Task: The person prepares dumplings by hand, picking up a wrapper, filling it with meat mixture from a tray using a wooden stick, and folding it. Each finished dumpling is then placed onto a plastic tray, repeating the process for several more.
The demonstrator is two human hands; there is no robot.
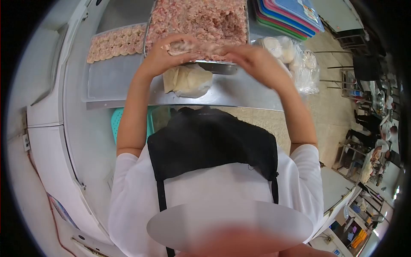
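My left hand (165, 53) and my right hand (248, 58) meet over the near edge of a metal tray of pink minced filling (199, 17). Between them they pinch a pale dumpling wrapper with filling (186, 46). Just below the hands, a stack of pale wrappers (187, 79) lies on the steel table (239, 92). A flat metal tool (216, 67) sticks out under the right hand.
Rows of finished dumplings (113, 43) fill a tray on the left. Plastic bags with white dough (291, 55) sit on the right; coloured trays (287, 15) are stacked behind. A teal stool (115, 122) stands under the table. Other people work far right.
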